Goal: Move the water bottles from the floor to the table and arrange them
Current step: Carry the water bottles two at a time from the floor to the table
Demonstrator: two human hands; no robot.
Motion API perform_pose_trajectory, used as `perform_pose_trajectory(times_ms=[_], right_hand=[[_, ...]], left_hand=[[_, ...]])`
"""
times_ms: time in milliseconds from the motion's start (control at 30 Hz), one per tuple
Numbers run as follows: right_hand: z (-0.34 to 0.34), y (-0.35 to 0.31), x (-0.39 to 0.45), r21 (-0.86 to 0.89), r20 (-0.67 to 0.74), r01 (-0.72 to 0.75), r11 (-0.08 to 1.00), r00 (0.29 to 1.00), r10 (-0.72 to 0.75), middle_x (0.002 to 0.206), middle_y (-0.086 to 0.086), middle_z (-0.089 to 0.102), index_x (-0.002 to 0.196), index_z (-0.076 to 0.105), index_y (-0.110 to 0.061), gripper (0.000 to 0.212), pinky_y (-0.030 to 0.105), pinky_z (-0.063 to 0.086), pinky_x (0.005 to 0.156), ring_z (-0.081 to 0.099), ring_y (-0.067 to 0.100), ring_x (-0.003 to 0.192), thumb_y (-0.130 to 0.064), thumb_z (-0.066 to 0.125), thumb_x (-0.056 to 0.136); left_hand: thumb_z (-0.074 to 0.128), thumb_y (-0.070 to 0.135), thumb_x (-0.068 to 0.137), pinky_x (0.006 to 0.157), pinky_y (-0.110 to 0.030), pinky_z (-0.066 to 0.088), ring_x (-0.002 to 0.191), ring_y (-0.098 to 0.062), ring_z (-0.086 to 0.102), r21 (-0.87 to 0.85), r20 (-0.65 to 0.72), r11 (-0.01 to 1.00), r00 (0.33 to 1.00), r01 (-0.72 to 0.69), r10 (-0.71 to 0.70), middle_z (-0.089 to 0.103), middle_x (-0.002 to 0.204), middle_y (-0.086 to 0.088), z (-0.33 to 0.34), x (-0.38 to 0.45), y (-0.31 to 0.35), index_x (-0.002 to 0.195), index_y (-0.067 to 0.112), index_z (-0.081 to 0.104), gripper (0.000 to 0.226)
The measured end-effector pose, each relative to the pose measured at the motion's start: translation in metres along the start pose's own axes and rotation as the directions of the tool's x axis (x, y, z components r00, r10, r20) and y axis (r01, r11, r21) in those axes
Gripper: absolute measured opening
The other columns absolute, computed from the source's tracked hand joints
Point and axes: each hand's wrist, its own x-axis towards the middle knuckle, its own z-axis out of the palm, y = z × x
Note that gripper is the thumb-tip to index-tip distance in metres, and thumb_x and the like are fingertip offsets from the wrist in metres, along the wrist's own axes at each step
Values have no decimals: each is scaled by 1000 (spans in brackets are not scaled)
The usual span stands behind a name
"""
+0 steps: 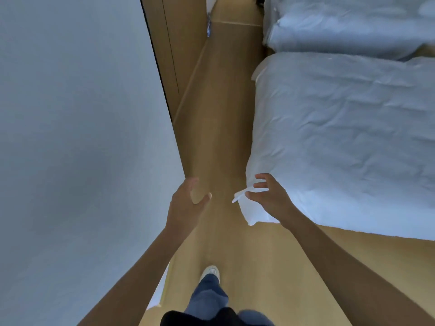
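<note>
My left hand [186, 198] open and empty, my right hand [266, 198] spread, empty, over bed [341, 137] corner, bottles [208, 25] far down floor [216, 137]

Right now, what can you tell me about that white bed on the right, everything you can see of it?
The bed fills the right side of the view, beside a strip of tan floor. A wrinkled white cover, cloth by its look, drapes over its edges. One corner of the cover sticks out in a loose fold near the right hand, whose fingers are spread in front of it; actual contact cannot be told. A second white bed lies beyond it, across a narrow gap.
</note>
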Motion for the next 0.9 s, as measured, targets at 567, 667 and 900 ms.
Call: perform_pose_trajectory(times_ms=[567,667,900], right_hand=[[-109,-86,327,91,-32,-29,995,999,32,123,-3,54,131,48,-26,53,21,51,78,58,14,105,-29,74,84],[-141,-112,394,90,-11,-25,996,1000,26,121,-2,54,132,47,-25,53,19,50,73,59,13,102,-28,73,85],[-199,-167,542,97,-17,-14,995,1000,15,117,-5,54,132,46,-25,53,20,49,75,57,11,94,-30,72,86]], left_hand=[[67,34,88,100,-22,35,129,-11,47,59,81,993,992,-106,101,52,139,4,60,347,115,138,18,44,57],[66,33,88,102,-22,34,130,-9,44,58,82,996,994,-72,67,50,141,4,71,413,149,140,18,42,58],[67,27,88,100,-19,32,130,-8,44,21,75,998,995,-67,65,49,141,3,99,562,216,139,18,44,57]])
